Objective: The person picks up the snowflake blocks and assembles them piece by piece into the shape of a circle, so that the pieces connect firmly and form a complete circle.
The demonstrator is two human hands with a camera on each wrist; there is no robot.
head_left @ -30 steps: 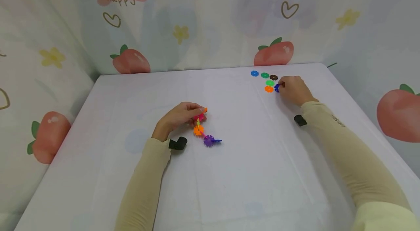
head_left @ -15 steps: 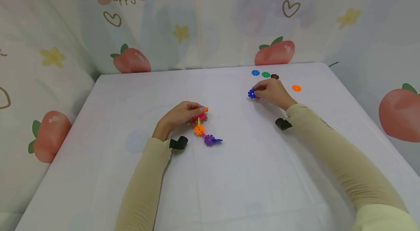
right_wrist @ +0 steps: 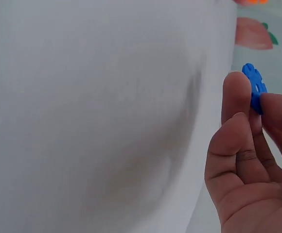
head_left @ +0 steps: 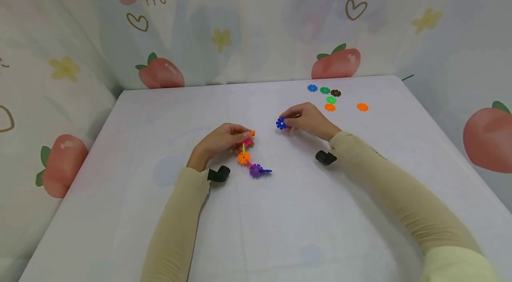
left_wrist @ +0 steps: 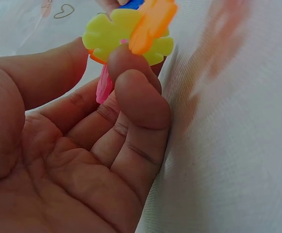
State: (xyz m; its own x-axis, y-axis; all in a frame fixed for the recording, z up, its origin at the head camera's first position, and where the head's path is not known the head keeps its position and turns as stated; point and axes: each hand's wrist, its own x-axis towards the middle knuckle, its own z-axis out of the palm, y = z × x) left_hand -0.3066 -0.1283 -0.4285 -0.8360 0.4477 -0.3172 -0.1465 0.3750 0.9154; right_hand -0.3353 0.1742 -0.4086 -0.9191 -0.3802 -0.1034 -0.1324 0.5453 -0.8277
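My left hand (head_left: 219,142) pinches one end of a joined chain of plastic snowflake discs. An orange disc (head_left: 243,158), a purple disc (head_left: 256,171) and a blue one (head_left: 266,171) trail from it toward the front right. The left wrist view shows a yellow disc (left_wrist: 99,36) at the fingertips, with an orange disc (left_wrist: 156,22) slotted into it and a pink disc (left_wrist: 103,87) below. To the right and slightly farther back, my right hand (head_left: 314,121) pinches a single blue snowflake disc (head_left: 281,123) between thumb and fingers, apart from the chain.
Loose discs lie at the back right of the white table (head_left: 320,211): light blue (head_left: 312,88), dark green (head_left: 325,90), brown (head_left: 335,93), light green (head_left: 331,100) and orange (head_left: 330,107). Another orange disc (head_left: 362,107) lies farther right. A printed curtain (head_left: 264,28) stands behind.
My right hand has carried the blue disc from the loose discs leftward and nearer, toward the chain. The left hand and its chain stay almost where they were.
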